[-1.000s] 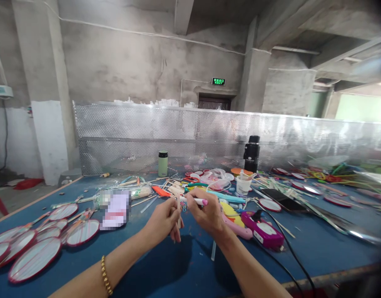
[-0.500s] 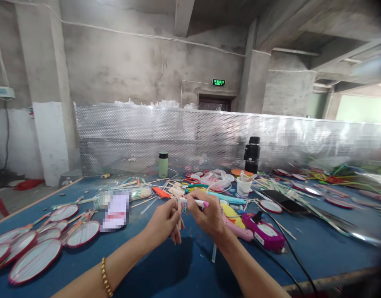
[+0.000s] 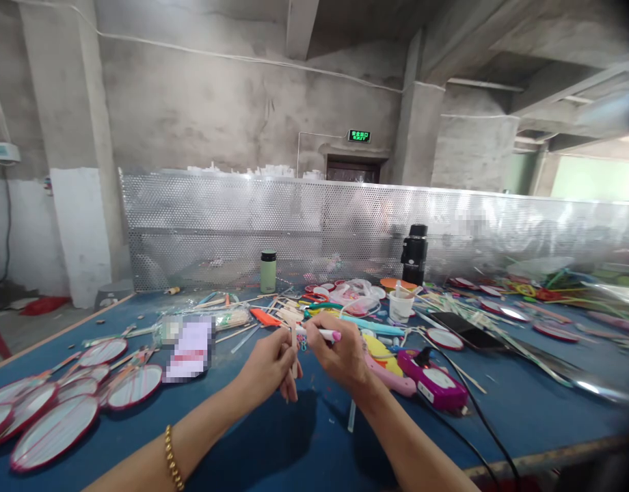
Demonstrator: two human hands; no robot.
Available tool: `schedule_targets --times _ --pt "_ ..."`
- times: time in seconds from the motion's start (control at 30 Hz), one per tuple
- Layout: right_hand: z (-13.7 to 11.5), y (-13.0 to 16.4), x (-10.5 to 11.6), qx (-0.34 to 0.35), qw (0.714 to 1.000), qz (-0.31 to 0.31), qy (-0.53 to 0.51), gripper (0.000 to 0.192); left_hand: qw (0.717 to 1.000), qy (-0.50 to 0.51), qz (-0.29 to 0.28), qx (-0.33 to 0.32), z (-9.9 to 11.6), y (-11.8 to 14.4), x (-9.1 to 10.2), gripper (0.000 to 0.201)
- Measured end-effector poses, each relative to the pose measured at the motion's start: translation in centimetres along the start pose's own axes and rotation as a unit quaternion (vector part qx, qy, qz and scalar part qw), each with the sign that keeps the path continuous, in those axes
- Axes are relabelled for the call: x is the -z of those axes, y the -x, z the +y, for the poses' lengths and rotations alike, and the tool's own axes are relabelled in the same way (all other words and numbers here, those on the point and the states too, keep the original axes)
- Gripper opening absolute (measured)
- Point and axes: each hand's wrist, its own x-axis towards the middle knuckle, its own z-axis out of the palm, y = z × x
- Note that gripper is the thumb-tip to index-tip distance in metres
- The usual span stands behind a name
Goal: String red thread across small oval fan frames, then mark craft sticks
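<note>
Near the middle of the view, my left hand (image 3: 268,362) is closed around a thin, flat wooden stick (image 3: 294,345), held upright. My right hand (image 3: 341,355) grips a white marker (image 3: 325,333) with a pink end. The marker points left, and its tip is at or very near the stick; contact is too small to make out. Just beyond my hands lie an orange pointed tool (image 3: 266,317) and a pile of loose wooden sticks (image 3: 292,311).
Round red-rimmed paddles (image 3: 55,434) cover the blue table's left side near a phone (image 3: 190,348). A purple device (image 3: 433,379) with black cables sits right of my right forearm. Farther back stand a green bottle (image 3: 268,273), a black flask (image 3: 414,254) and a white cup (image 3: 400,306).
My hands keep nearly the same pose, with the marker still against or close to the stick. The whole view has shifted very slightly.
</note>
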Motion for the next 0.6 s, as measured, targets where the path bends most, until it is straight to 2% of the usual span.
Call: schedule_targets --times 0.33,0.6 --pt "0.04 -0.17 0.05 -0.027 1.0 0.014 -0.006 0.026 1.0 -0.001 0.004 0.003 0.1 0.08 -0.14 0.018" --pt "0.29 -0.14 0.03 -0.024 1.0 0.01 -0.013 0.026 1.0 0.007 -0.002 0.001 -0.26 -0.09 -0.14 0.013"
